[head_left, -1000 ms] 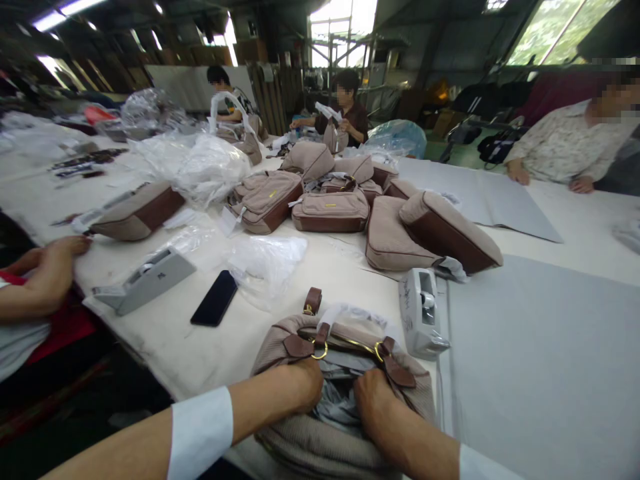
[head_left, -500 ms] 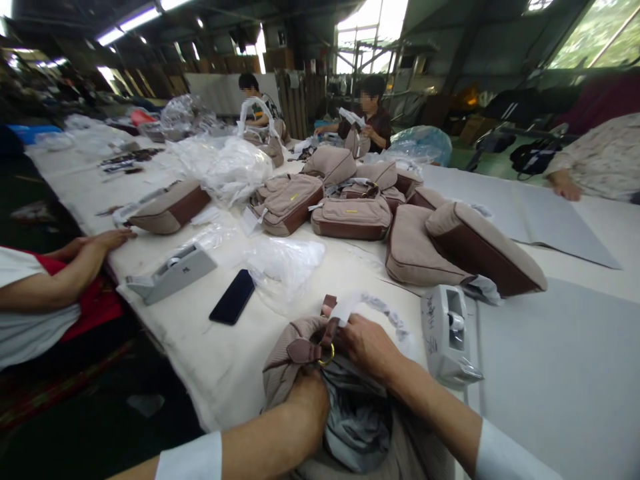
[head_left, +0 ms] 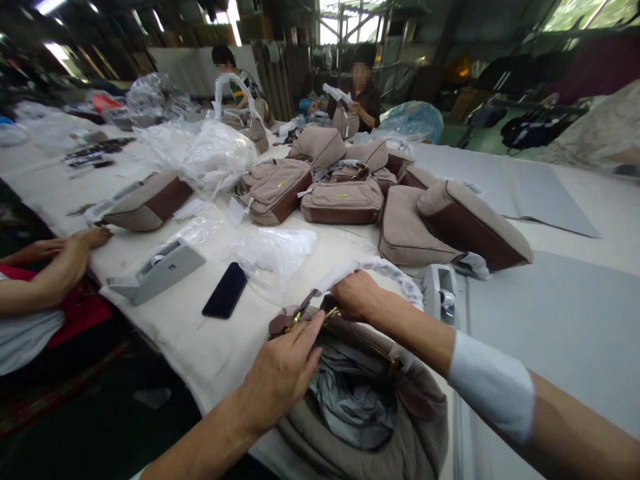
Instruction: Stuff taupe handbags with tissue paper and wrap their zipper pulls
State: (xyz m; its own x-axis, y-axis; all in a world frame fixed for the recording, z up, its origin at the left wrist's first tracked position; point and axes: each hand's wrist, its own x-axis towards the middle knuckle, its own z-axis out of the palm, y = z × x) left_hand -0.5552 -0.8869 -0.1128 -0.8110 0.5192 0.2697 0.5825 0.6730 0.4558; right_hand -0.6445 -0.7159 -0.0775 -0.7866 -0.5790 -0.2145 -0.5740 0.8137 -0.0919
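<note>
A taupe fabric handbag (head_left: 425, 427) with brown leather tabs lies in front of me. Its mouth gapes, showing a crumpled grey lining (head_left: 357, 407). My left hand (head_left: 283, 367) rests at the near left of the opening, fingers stretched out against the rim beside a gold ring (head_left: 296, 320), thumb apart. At the far rim, my right hand (head_left: 356, 295) is closed on the base of the bag's handle (head_left: 385, 267), which is wrapped in white padding. The tips of its fingers are partly hidden. Gold hardware (head_left: 332, 313) shows between the two hands.
A black phone (head_left: 225, 291) and a grey tape dispenser (head_left: 163, 270) are on the left; another tape dispenser (head_left: 440, 293) stands by my right forearm. Taupe bags (head_left: 343, 200) pile up ahead, near clear plastic wrap (head_left: 275, 257). A co-worker's arms (head_left: 65, 263) rest at the left edge.
My left hand has come out of the bag's mouth to its rim, fingers straightened. My right hand still grips the handle base. The bag's opening now faces me more, and the view has shifted.
</note>
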